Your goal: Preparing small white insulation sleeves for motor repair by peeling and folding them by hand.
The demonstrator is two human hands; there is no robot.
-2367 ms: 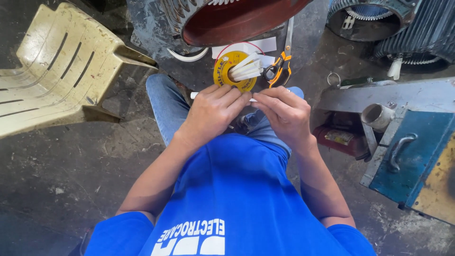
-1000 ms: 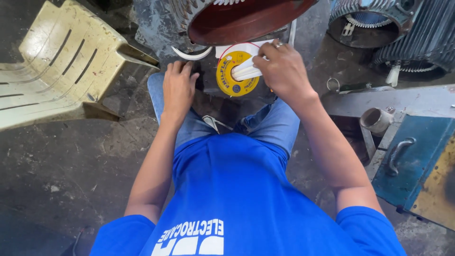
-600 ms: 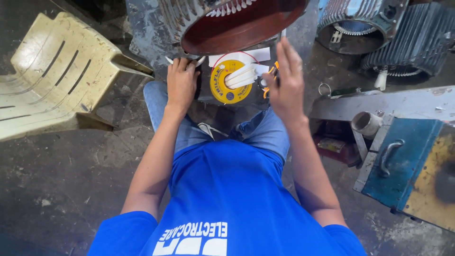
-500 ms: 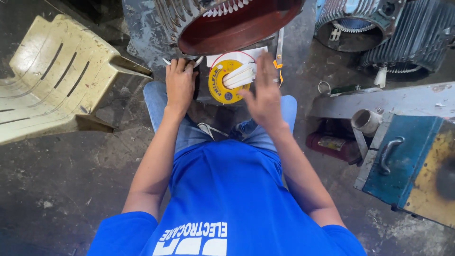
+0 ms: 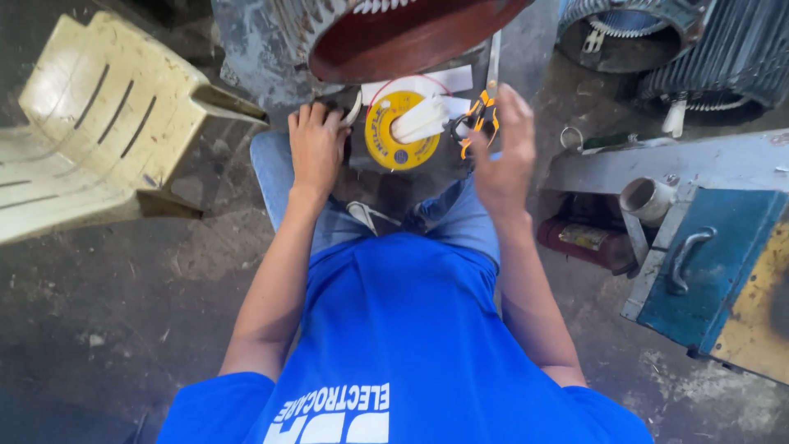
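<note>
My left hand (image 5: 316,150) lies flat on my left knee, its fingertips at the edge of a grey motor housing (image 5: 263,41) and next to a white ring (image 5: 355,108). It holds nothing. My right hand (image 5: 503,160) is raised over my right knee with the fingers apart and nothing in it. It is just right of orange-handled scissors (image 5: 477,122). Between the hands lies a yellow spool (image 5: 393,141) with a white paper roll (image 5: 421,120) on it. White paper strips (image 5: 427,82) lie behind the spool.
A dark red motor end (image 5: 403,37) looms above the spool. A pale plastic chair (image 5: 99,131) lies on its side at left. At right stand a blue and yellow metal box (image 5: 723,263), a red canister (image 5: 579,240) and ribbed motor housings (image 5: 699,41). The floor is stained concrete.
My right hand has come off the spool, moved right and lifted beside the scissors. My left hand has stayed on the knee by the motor housing.
</note>
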